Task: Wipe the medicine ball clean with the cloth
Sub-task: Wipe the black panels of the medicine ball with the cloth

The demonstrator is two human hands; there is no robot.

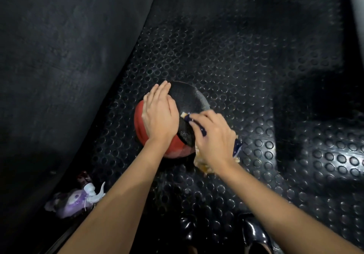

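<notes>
**Ball steadied by left hand, cloth working its right flank**

Far left: dark wall, sloping; near left on the floor a purple spray bottle (75, 201), lying down, well apart from the action. Centre: medicine ball (189, 103), red and black, sits on the studded rubber floor (256, 66); left hand (159, 115) lies flat on top, fingers straight and together, pressing, not curled round anything. Just right of it the right hand (213, 135) is the working grip; fingers curled and clamped on the cloth (201, 163), which is bunched under the palm w/ a tail trailing near-right onto the floor. Cloth touches the ball's black panel on its right side; ball lies left and slightly far of that hand, so the next stroke prob. runs leftward or farther over the black surface. Ball is round, no long axis. Red half under the left hand looks unreached as yet; can't tell how clean.
</notes>
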